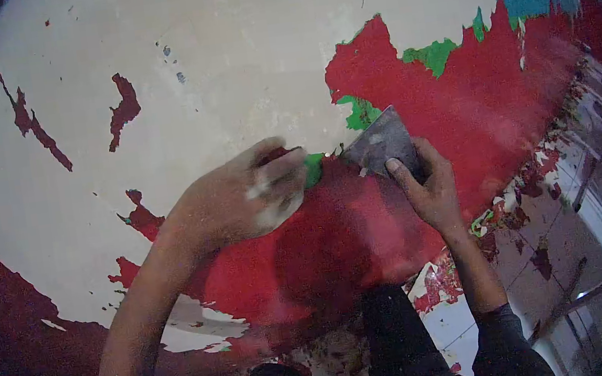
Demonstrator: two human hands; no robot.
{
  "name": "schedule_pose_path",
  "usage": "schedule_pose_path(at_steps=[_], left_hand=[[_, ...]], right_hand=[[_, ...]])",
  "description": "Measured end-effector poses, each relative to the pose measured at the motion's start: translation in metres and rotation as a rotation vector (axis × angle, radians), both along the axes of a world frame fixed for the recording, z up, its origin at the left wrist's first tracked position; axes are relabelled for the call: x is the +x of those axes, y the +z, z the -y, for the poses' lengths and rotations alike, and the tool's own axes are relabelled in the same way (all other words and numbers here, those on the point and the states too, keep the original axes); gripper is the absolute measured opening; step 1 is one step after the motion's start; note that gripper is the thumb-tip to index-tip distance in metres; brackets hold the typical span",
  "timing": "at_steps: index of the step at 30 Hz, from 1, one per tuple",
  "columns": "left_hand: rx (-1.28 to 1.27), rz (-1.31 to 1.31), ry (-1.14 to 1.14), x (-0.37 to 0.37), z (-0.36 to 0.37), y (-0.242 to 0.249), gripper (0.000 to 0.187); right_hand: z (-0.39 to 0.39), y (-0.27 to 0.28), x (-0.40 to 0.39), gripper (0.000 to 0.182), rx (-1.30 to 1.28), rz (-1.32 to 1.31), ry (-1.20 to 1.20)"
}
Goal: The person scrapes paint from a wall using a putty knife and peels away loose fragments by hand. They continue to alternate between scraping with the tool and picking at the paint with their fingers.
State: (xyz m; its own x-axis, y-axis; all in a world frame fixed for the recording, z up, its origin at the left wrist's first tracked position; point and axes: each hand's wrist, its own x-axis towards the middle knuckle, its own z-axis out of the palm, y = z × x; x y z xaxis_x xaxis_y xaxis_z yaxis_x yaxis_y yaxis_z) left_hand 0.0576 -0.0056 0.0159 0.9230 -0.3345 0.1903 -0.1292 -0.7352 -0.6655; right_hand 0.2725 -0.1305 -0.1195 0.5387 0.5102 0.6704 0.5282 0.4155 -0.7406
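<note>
At the peeling wall
Right hand grips a scraper angled toward ten o'clock; left hand curls toward two, hold unclear.

The flat metal scraper is dull grey, the ragged red paint has green edge patches, the smooth wall is cream.

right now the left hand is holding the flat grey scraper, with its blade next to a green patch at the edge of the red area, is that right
Not quite: the head view shows the flat grey scraper in the right hand, not the left hand. Its blade is next to a green patch at the edge of the red area.
</note>
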Motion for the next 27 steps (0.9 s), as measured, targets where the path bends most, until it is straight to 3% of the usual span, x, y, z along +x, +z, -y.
schedule_pose_path(at_steps=[7,10,13,16,19,22,24,27], left_hand=[[0.138,-0.018,-0.022,-0.01,0.007,-0.004,0.018],[0.075,-0.129,0.05,-0.001,0.013,0.001,0.019],[0.079,-0.182,0.025,0.002,0.004,0.001,0.018],[0.135,-0.118,-0.001,-0.001,0.003,0.002,0.018],[0.075,-0.157,0.011,0.003,0.004,0.005,0.025],[0.083,-0.17,-0.007,0.007,-0.002,-0.001,0.04],[0.117,-0.164,-0.016,0.004,-0.007,-0.004,0.051],[-0.226,-0.113,0.101,-0.003,-0.007,-0.01,0.063]], right_hand=[[0.008,0.002,-0.003,0.027,-0.115,-0.029,0.039],[0.004,-0.001,-0.013,0.036,-0.025,-0.031,0.174],[-0.011,-0.007,-0.049,0.057,0.103,-0.077,0.221],[-0.024,-0.012,-0.083,0.057,0.004,-0.402,0.337],[-0.05,-0.02,-0.108,0.051,0.243,-0.377,0.287],[-0.058,-0.017,-0.121,0.038,0.276,-0.453,0.368],[-0.052,-0.007,-0.119,0.041,0.219,-0.346,0.266],[-0.052,0.005,-0.117,0.044,0.119,-0.307,0.228]])
